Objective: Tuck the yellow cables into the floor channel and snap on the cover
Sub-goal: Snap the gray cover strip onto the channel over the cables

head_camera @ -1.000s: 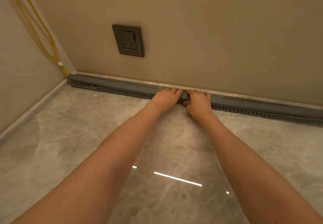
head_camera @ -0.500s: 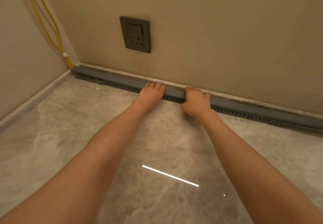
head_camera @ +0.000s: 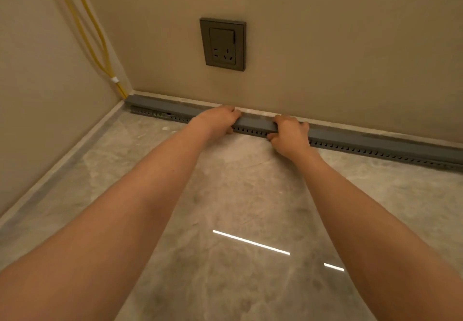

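Observation:
A grey slotted floor channel point(head_camera: 375, 149) runs along the base of the far wall, with a smooth grey cover point(head_camera: 255, 123) lying on top of it. My left hand point(head_camera: 218, 120) and my right hand point(head_camera: 289, 134) both grip the cover, fingers curled over its top and thumbs at its front edge, a short gap between them. Two yellow cables point(head_camera: 85, 22) come down the left wall, bound by a white tie point(head_camera: 114, 79), and enter the channel's left end at the corner. Inside the channel the cables are hidden.
A dark wall socket point(head_camera: 223, 44) sits above the channel. The polished grey marble floor point(head_camera: 238, 208) stretches toward me. Pale skirting point(head_camera: 62, 160) lines the left wall.
My left hand slid left along the cover, widening the gap between my hands, and its fingers curled over the top. The view shifted so the corner sits further right.

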`<act>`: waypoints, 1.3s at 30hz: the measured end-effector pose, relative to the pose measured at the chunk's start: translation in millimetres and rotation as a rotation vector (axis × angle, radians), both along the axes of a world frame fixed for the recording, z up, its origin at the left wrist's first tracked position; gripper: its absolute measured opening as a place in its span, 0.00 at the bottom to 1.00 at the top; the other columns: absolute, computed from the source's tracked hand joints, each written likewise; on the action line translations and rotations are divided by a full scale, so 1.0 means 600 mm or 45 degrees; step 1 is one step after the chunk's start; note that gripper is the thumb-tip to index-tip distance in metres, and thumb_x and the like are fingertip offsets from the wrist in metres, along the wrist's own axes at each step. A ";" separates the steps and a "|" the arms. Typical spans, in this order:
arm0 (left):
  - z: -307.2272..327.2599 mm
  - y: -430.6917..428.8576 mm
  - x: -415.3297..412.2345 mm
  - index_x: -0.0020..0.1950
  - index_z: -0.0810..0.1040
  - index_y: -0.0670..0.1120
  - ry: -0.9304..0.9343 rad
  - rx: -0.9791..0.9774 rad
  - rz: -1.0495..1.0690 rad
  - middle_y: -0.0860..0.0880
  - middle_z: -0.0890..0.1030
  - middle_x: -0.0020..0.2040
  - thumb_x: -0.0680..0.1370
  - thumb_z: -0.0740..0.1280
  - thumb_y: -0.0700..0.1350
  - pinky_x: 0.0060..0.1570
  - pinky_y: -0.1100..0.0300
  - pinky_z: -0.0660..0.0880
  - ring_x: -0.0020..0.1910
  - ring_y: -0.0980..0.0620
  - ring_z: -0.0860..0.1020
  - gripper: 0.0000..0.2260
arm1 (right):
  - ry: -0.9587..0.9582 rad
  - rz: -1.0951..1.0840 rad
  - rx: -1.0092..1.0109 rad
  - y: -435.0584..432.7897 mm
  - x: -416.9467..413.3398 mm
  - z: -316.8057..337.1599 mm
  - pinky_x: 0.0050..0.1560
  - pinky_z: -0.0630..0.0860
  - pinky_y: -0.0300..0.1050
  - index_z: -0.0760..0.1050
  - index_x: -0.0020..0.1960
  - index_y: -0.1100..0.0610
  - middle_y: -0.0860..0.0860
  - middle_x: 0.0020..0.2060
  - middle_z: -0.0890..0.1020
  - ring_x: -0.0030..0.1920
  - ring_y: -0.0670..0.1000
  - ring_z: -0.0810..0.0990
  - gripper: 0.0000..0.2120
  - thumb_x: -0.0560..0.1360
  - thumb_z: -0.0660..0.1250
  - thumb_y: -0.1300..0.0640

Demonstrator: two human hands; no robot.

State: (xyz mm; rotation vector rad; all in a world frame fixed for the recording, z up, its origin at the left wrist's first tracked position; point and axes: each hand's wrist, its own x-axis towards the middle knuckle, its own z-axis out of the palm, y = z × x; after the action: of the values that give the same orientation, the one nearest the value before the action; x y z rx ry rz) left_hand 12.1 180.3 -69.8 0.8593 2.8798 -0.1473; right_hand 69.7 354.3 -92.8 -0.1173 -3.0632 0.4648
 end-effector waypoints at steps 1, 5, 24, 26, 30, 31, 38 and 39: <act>-0.002 -0.022 -0.008 0.69 0.66 0.41 0.017 -0.017 0.008 0.39 0.71 0.64 0.79 0.62 0.42 0.61 0.49 0.70 0.62 0.40 0.71 0.19 | -0.016 -0.003 -0.004 0.000 -0.001 0.002 0.65 0.63 0.58 0.73 0.57 0.58 0.57 0.55 0.78 0.58 0.60 0.74 0.12 0.76 0.63 0.57; -0.017 -0.058 -0.018 0.69 0.65 0.40 0.108 0.009 -0.043 0.39 0.69 0.65 0.79 0.62 0.41 0.62 0.48 0.69 0.63 0.40 0.70 0.19 | -0.075 -0.027 0.030 -0.011 -0.007 0.013 0.65 0.64 0.58 0.74 0.55 0.60 0.59 0.52 0.78 0.57 0.61 0.74 0.11 0.74 0.63 0.58; -0.014 -0.109 -0.044 0.71 0.64 0.40 0.018 0.209 -0.142 0.39 0.68 0.66 0.80 0.62 0.43 0.64 0.50 0.68 0.64 0.41 0.70 0.21 | -0.007 0.015 0.100 -0.174 -0.061 0.014 0.65 0.64 0.56 0.72 0.62 0.61 0.59 0.60 0.74 0.64 0.60 0.69 0.16 0.75 0.61 0.62; -0.011 -0.142 -0.054 0.72 0.63 0.40 0.018 0.198 -0.082 0.39 0.67 0.67 0.80 0.62 0.43 0.66 0.50 0.66 0.65 0.40 0.69 0.21 | -0.023 0.008 0.099 -0.176 -0.062 0.015 0.67 0.63 0.58 0.72 0.62 0.61 0.59 0.60 0.74 0.64 0.60 0.70 0.15 0.76 0.61 0.61; -0.016 -0.202 -0.075 0.68 0.66 0.38 0.111 0.038 0.001 0.37 0.71 0.65 0.80 0.61 0.41 0.64 0.50 0.67 0.65 0.39 0.70 0.17 | -0.035 0.016 0.130 -0.179 -0.065 0.020 0.64 0.67 0.56 0.74 0.60 0.61 0.58 0.57 0.75 0.59 0.61 0.74 0.14 0.74 0.63 0.61; -0.018 -0.204 -0.075 0.67 0.67 0.37 0.145 0.010 -0.004 0.37 0.72 0.65 0.80 0.60 0.40 0.63 0.50 0.68 0.64 0.40 0.70 0.16 | -0.047 0.027 0.161 -0.180 -0.066 0.023 0.62 0.69 0.55 0.74 0.59 0.61 0.59 0.56 0.76 0.57 0.61 0.75 0.14 0.74 0.63 0.61; -0.033 -0.196 -0.074 0.66 0.66 0.37 0.320 -0.081 0.013 0.39 0.72 0.65 0.79 0.58 0.36 0.60 0.48 0.71 0.63 0.40 0.72 0.15 | -0.085 0.169 0.105 -0.265 -0.089 0.011 0.68 0.60 0.57 0.64 0.70 0.58 0.59 0.64 0.72 0.66 0.61 0.68 0.22 0.78 0.60 0.53; -0.033 -0.198 -0.075 0.66 0.67 0.38 0.315 -0.077 0.007 0.39 0.72 0.64 0.79 0.58 0.36 0.60 0.48 0.72 0.63 0.40 0.72 0.15 | -0.053 0.172 0.083 -0.279 -0.092 0.007 0.68 0.60 0.57 0.64 0.70 0.57 0.58 0.64 0.72 0.66 0.61 0.68 0.21 0.79 0.58 0.52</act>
State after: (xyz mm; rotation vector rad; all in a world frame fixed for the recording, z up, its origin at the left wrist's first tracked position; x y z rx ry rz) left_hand -32.7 61.4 -89.5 0.8794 3.0852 -0.3623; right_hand 14.6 186.9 -88.7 0.0833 -3.1361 0.3727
